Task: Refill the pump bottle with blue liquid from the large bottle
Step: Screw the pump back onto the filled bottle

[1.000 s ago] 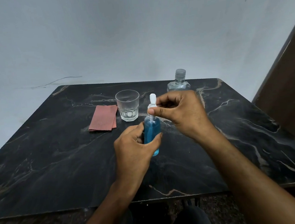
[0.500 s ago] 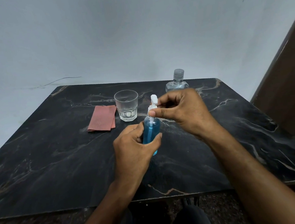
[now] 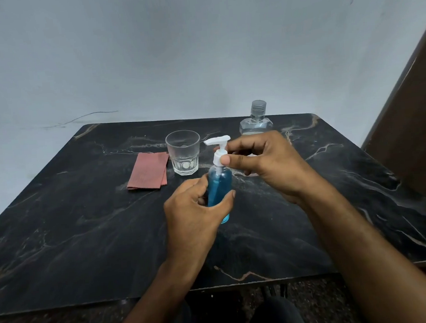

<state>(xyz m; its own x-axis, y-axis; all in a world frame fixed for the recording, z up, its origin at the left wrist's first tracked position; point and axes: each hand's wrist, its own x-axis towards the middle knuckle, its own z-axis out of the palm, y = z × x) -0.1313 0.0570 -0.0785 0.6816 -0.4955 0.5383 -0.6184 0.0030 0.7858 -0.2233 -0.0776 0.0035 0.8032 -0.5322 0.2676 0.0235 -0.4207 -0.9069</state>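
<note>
A small clear pump bottle full of blue liquid stands upright on the black marble table. My left hand is wrapped around its lower body. My right hand pinches the collar of its white pump head between thumb and fingers; the nozzle points left. The large bottle, clear with a grey ribbed cap, stands at the table's far edge behind my right hand; its lower part is hidden.
An empty faceted drinking glass stands just behind and left of the pump bottle. A folded reddish cloth lies left of the glass. A brown wooden panel rises at the right, a pale wall behind.
The white pump head has turned under my right hand's fingers, so its nozzle now points left. My left hand keeps the bottle in the same place.
</note>
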